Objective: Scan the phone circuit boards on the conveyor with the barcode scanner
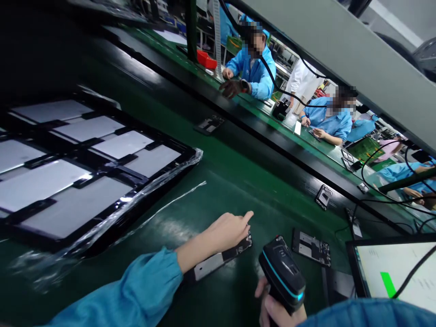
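Observation:
My right hand (277, 313) is wrapped around a black barcode scanner (284, 274) with a blue stripe and a lit blue light. The scanner's head points forward and slightly left. Left of it, my left hand (230, 231) is closed over the upper part of an opened phone (214, 265), its index finger stretched out. Silver plate and dark circuit board show on that phone; my hand hides its far side and my thumb. Another opened phone (311, 247) lies just right of the scanner.
A black tray (117, 170) of pale rectangular parts with clear plastic wrap stands at left. A monitor (395, 268) is at lower right. More opened phones (209, 123) (323, 196) lie along the dark belt (259, 141). Co-workers in blue (262, 68) sit beyond; cables hang at right.

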A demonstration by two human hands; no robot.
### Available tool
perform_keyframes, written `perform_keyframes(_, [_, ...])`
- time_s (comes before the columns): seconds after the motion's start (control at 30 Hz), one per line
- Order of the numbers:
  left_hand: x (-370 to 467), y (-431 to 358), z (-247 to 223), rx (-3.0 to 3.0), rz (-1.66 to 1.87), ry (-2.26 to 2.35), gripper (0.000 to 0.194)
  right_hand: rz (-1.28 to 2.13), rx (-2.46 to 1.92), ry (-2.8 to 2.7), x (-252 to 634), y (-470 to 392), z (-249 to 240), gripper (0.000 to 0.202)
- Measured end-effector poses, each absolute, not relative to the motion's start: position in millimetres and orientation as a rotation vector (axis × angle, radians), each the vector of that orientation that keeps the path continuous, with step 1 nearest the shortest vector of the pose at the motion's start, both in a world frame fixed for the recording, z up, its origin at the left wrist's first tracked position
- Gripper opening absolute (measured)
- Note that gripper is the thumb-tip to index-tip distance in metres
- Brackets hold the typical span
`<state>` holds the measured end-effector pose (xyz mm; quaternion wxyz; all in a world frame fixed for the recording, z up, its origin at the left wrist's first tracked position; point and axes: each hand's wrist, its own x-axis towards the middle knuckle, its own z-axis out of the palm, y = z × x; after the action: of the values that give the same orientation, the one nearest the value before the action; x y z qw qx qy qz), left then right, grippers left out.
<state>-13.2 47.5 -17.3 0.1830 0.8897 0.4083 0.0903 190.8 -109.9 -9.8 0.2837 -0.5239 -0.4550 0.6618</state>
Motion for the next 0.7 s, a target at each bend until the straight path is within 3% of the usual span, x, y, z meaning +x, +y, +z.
perform_keyframes(0.23, [-27,18,-52,2.633,0.472,1.188,0.060,1.516,-1.632,-0.987,180,-100,26,0.035])
perform_keyframes(0.43, [-32,17,-48,2.600,0.455,1.094,0.066,1.685,-1.653,-1.035,188,-75,34,0.038])
perform_keyframes(0.7, [-31,15,-44,2.641,0.449,1.044,0.058,1.919,-1.471,-0.850,187,-60,40,0.031])
